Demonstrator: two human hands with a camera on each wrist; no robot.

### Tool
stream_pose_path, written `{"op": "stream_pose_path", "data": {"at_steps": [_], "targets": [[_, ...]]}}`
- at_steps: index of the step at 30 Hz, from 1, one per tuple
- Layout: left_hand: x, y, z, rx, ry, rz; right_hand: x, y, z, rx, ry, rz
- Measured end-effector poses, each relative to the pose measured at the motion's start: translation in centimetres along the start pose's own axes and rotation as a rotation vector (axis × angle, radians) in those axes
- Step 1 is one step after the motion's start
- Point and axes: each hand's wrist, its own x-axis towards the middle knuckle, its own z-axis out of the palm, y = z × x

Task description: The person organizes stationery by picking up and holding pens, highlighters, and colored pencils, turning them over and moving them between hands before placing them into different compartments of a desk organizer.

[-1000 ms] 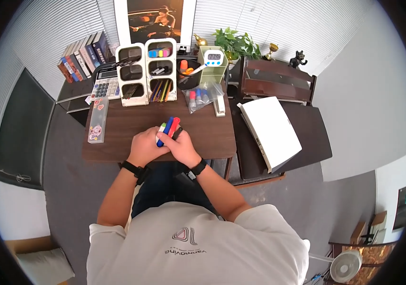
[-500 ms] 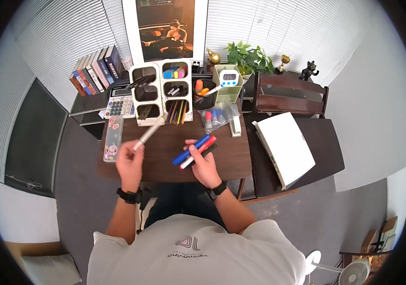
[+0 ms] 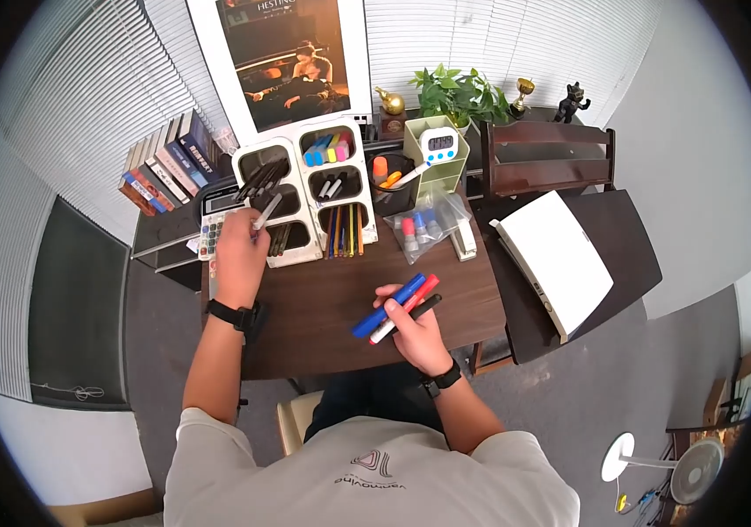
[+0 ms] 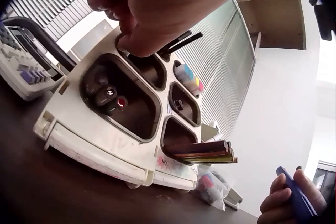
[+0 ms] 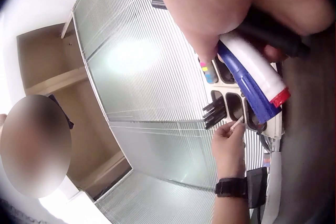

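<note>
My left hand [image 3: 242,255] pinches a slim whitish marker [image 3: 267,212] at the left column of a white desktop organizer [image 3: 313,211]. The marker overlaps the middle-left compartment in the head view. In the left wrist view the hand covers part of the upper compartments, and the marker is hidden. Over the desk front, my right hand [image 3: 419,338] holds three markers side by side: a blue marker [image 3: 390,305], a white-barrelled red marker [image 3: 382,331] and a black marker [image 3: 429,305]. Dark pens [image 3: 263,179], highlighters [image 3: 329,149] and pencils [image 3: 345,230] fill other compartments.
A calculator [image 3: 210,230] lies left of the organizer. To its right are a black pen cup [image 3: 392,198], a green holder with a timer [image 3: 441,146], a bag of bottles [image 3: 428,227] and a stapler [image 3: 464,241]. A white box [image 3: 558,263] rests on the side table.
From the hands being together, the left hand parted with the whitish marker and moved up to the organizer. The right hand keeps the three other markers, and the head view has shifted.
</note>
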Motion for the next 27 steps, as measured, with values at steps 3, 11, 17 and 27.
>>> {"op": "stream_pose_path", "data": {"at_steps": [3, 11, 17, 27], "targets": [[-0.2, 0.0, 0.1, -0.041, -0.016, -0.009, 0.1, 0.1, 0.0, -0.02, -0.004, 0.009], [-1.0, 0.4, 0.0, -0.226, -0.05, -0.205, 0.2, -0.2, 0.0, -0.057, -0.029, 0.033], [-2.3, 5.7, -3.2, -0.139, -0.05, -0.19, 0.4, -0.3, -0.2, -0.048, -0.052, 0.065], [-12.6, 9.6, -2.5, -0.506, -0.378, -0.26, -0.3, -1.7, 0.6, -0.234, -0.166, 0.126]]}}
